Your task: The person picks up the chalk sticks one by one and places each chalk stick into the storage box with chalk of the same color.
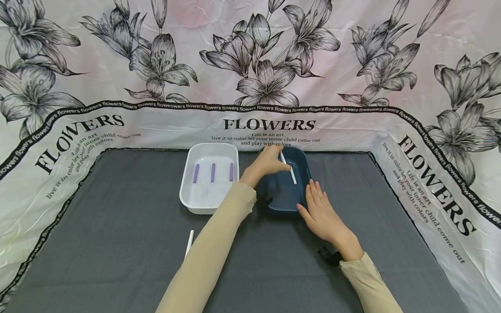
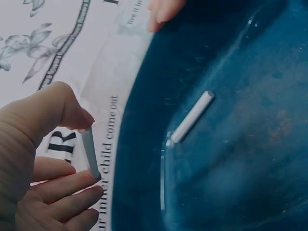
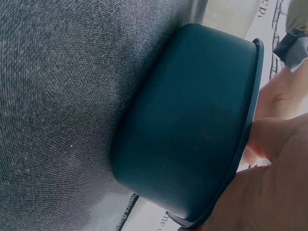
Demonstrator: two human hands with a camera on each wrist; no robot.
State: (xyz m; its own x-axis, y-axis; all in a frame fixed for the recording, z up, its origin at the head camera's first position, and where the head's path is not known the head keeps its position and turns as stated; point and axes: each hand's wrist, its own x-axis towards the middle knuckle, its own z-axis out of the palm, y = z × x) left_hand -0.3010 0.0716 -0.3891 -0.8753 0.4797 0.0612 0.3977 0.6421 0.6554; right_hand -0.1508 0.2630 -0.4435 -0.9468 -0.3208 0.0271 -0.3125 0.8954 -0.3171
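Observation:
My left hand (image 1: 269, 161) is over the far part of the dark blue bin (image 1: 279, 208), pinching a short white stick (image 2: 88, 153) between thumb and finger. A second white stick (image 2: 192, 117) lies on the bin's floor, just below the hand in the head view. My right hand (image 1: 322, 213) rests against the right side of the bin with its fingers stretched along the rim (image 3: 251, 108). The thumb of that hand lies at the near right corner.
Left of the blue bin stands a white bin (image 1: 207, 205) with three purple sticks, the middle one (image 1: 213, 172) upright in view. Another white stick (image 1: 189, 241) lies on the grey cloth (image 1: 117, 243), partly behind the left sleeve (image 1: 213, 243). A flower-printed cloth (image 1: 266, 93) borders the back.

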